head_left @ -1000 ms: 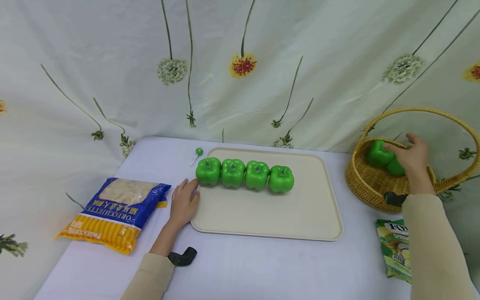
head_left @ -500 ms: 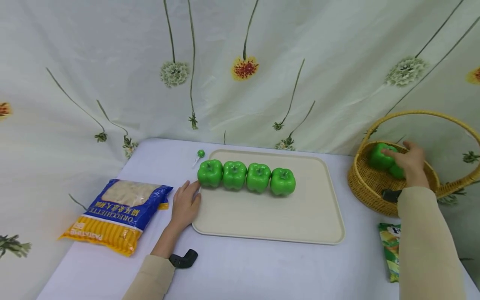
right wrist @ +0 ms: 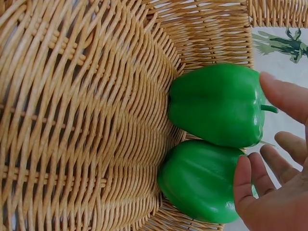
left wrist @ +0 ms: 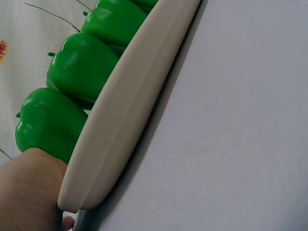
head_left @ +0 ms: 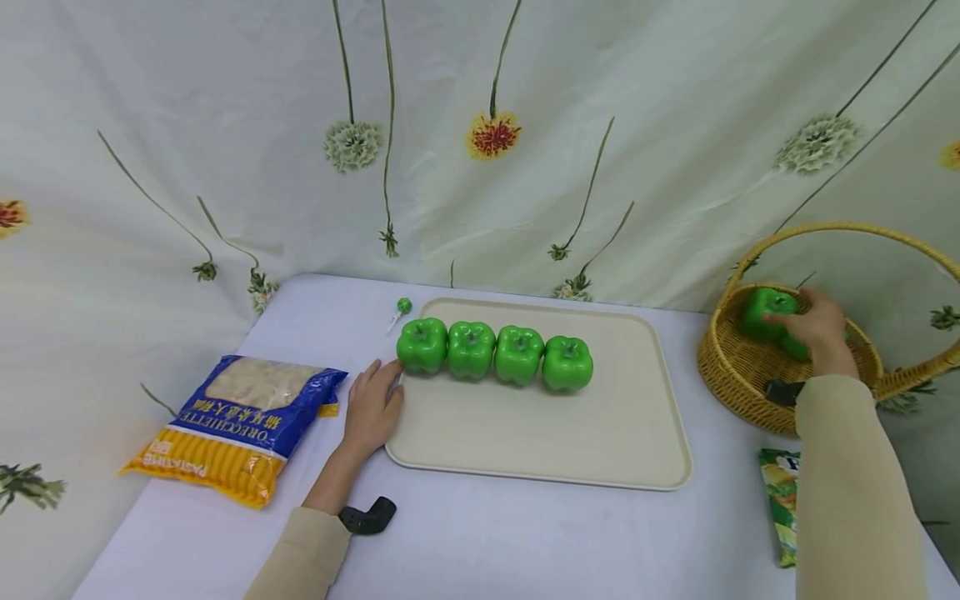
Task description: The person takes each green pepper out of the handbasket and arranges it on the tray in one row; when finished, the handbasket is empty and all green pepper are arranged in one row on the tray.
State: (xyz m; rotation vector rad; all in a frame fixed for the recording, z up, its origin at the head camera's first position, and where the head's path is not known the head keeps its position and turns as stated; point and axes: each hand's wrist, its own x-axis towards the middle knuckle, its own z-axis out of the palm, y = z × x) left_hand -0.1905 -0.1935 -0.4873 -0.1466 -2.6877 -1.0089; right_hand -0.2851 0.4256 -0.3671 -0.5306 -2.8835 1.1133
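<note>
My right hand [head_left: 817,327] reaches into the wicker basket [head_left: 738,392], over two green bell peppers. In the right wrist view its fingers are spread and loosely bent. The thumb is right at the stem end of the upper bell pepper [right wrist: 216,106], and the fingertips overlap the lower bell pepper [right wrist: 199,180]. My left hand [head_left: 371,408] rests along the left edge of the beige tray [head_left: 540,433], fingers relaxed, fingertips close to the leftmost bell pepper [head_left: 422,346]. Several green bell peppers stand in a row on the tray, stems up.
A blue and yellow bag of orecchiette pasta [head_left: 240,425] lies left of my left hand. Behind the tray is a small green lollipop [head_left: 403,308]. My right sleeve partly covers a green packet [head_left: 782,500]. A floral cloth [head_left: 480,208] hangs behind the table.
My right hand has dipped a little lower into the basket, towards the peppers. The left hand stays by the tray. The head view has shifted slightly.
</note>
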